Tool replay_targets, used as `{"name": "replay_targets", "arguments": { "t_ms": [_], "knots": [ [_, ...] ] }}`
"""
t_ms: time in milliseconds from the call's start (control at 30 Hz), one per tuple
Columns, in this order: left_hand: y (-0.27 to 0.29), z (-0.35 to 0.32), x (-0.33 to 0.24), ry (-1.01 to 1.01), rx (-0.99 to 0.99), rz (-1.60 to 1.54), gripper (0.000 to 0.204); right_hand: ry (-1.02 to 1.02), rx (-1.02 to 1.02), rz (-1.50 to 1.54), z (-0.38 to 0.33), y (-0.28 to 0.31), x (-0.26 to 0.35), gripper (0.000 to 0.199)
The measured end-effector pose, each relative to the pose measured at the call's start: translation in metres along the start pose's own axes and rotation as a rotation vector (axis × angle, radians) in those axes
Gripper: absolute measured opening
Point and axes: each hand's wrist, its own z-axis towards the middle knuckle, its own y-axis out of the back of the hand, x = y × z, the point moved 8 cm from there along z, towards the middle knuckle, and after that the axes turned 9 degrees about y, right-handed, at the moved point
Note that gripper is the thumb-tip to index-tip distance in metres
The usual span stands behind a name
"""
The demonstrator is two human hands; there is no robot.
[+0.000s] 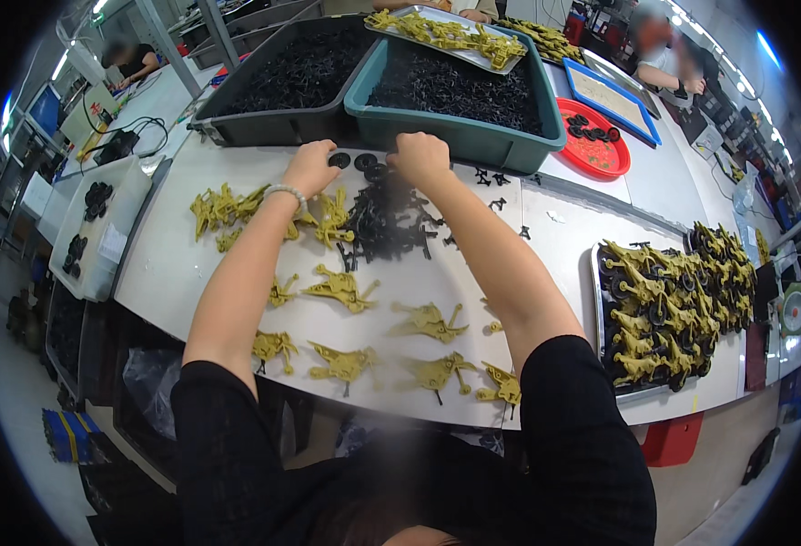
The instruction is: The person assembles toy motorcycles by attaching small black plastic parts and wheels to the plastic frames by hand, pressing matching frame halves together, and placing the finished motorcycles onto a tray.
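My left hand (312,167) reaches to the front of the dark grey bin, its fingers closed at the edge of a small black wheel (339,160). My right hand (421,160) is curled in front of the teal bin; its fingertips are partly hidden, so what they hold cannot be made out. Between the hands lie another black wheel (365,162) and a third wheel (377,173) close to my right thumb. Below them spreads a pile of small black plastic parts (387,223). Yellow-green plastic pieces (228,209) lie heaped by my left forearm, and several stand in rows, including one yellow-green piece (341,289).
Black parts fill the grey bin (228,130) and teal bin (455,136); a metal tray (508,65) of yellow pieces rests across the teal one. A red round tray (623,168) holds wheels. At right, a tray (598,300) carries wheeled yellow pieces. People work farther back.
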Motion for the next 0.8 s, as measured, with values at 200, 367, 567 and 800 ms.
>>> {"name": "replay_targets", "arguments": {
  "t_ms": [200,367,567,800],
  "knots": [
    [-0.03,0.037,0.015,0.1,0.106,-0.004,0.036,-0.021,-0.034,0.074,-0.007,0.005,-0.006,0.025],
    [-0.014,0.034,0.017,0.026,-0.071,-0.126,0.042,0.036,-0.164,0.204,-0.027,0.04,-0.015,0.022],
    [0.029,-0.106,-0.121,-0.159,0.18,-0.59,0.039,0.085,-0.112,0.319,-0.146,0.134,-0.028,0.027],
    [0.016,-0.279,-0.211,-0.565,0.313,-0.542,0.042,-0.03,-0.173,0.276,-0.358,0.175,-0.023,0.015]
  ]
}}
